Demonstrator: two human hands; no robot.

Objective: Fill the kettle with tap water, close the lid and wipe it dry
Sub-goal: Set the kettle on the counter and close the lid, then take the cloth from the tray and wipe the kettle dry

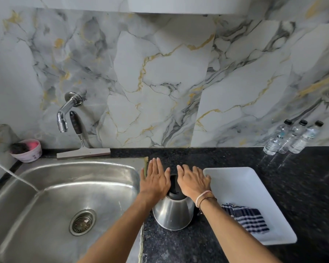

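Observation:
A steel kettle (173,213) with a black lid stands on the dark granite counter, just right of the sink (51,196). My left hand (156,179) and my right hand (193,182) hover flat above the kettle's top, fingers spread, holding nothing; they hide part of the lid. The chrome tap (64,115) juts from the marble wall over the sink's back left. A folded blue-and-white striped cloth (246,218) lies on a white tray (241,183) to the kettle's right.
A squeegee (82,147) leans on the wall behind the sink. A pink tub with a scrubber (27,149) sits at the back left. Three water bottles (292,138) stand at the back right. A white cord (13,174) crosses the sink's left corner.

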